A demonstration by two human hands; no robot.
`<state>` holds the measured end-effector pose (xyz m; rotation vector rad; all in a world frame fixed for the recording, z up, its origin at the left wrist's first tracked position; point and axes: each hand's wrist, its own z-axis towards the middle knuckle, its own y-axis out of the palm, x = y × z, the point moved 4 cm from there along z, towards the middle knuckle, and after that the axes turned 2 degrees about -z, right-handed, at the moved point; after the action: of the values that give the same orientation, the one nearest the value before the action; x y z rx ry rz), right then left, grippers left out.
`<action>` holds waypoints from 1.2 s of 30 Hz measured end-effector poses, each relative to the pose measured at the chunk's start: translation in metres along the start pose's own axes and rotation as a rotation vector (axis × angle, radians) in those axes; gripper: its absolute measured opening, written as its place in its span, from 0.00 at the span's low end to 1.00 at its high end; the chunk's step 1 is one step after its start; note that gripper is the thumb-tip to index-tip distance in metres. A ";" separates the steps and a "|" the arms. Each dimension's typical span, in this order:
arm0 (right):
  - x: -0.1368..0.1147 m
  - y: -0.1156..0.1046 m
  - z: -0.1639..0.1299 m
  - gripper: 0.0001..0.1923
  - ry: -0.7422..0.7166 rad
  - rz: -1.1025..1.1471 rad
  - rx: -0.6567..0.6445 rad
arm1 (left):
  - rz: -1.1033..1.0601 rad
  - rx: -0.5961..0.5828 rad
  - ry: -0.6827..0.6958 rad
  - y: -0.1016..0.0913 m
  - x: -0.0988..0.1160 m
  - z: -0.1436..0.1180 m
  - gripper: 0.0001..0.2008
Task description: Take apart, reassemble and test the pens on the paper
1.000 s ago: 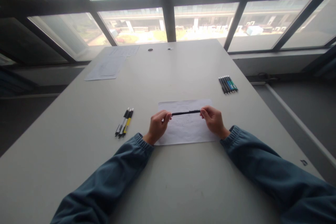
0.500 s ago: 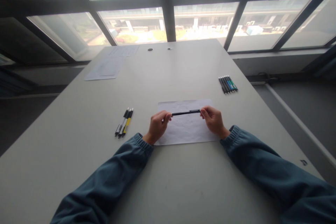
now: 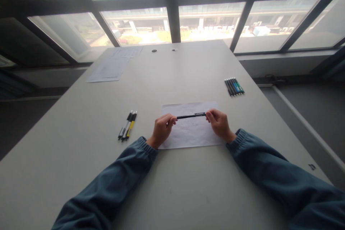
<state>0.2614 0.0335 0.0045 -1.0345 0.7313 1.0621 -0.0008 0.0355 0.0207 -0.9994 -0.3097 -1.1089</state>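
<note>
— Where's the black pen (image 3: 191, 116)?

— Level above the white paper sheet (image 3: 190, 129), spanning both hands. The left hand (image 3: 161, 129) pinches one end with curled fingers, and the right hand (image 3: 219, 124) pinches the other.

— What's it like?

— Slim, straight and dark; the paper under it is flat and matte.

A long, pale grey rectangular table (image 3: 172, 79) carries a white sheet of paper (image 3: 190, 134) near its middle. To the left lie three pens side by side, black, white and yellow (image 3: 127, 126). At the right edge sits a row of dark and blue-green pens (image 3: 234, 86). Loose white papers (image 3: 113, 65) rest at the far left corner, near two small round holes (image 3: 154, 51).
</note>
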 end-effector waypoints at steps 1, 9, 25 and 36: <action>0.000 0.000 0.000 0.20 -0.001 -0.004 -0.001 | -0.001 0.000 0.001 0.000 0.000 0.000 0.18; 0.003 0.000 -0.001 0.21 0.013 -0.014 -0.009 | -0.006 -0.004 -0.009 0.000 0.000 -0.001 0.18; 0.000 0.001 0.000 0.24 0.007 -0.030 -0.005 | 0.000 0.000 -0.025 0.000 0.002 0.000 0.21; -0.001 0.001 0.001 0.24 0.005 -0.033 -0.012 | -0.002 0.004 -0.014 0.000 0.001 0.000 0.22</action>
<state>0.2602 0.0339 0.0049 -1.0559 0.7103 1.0369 -0.0004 0.0350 0.0214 -1.0042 -0.3244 -1.1027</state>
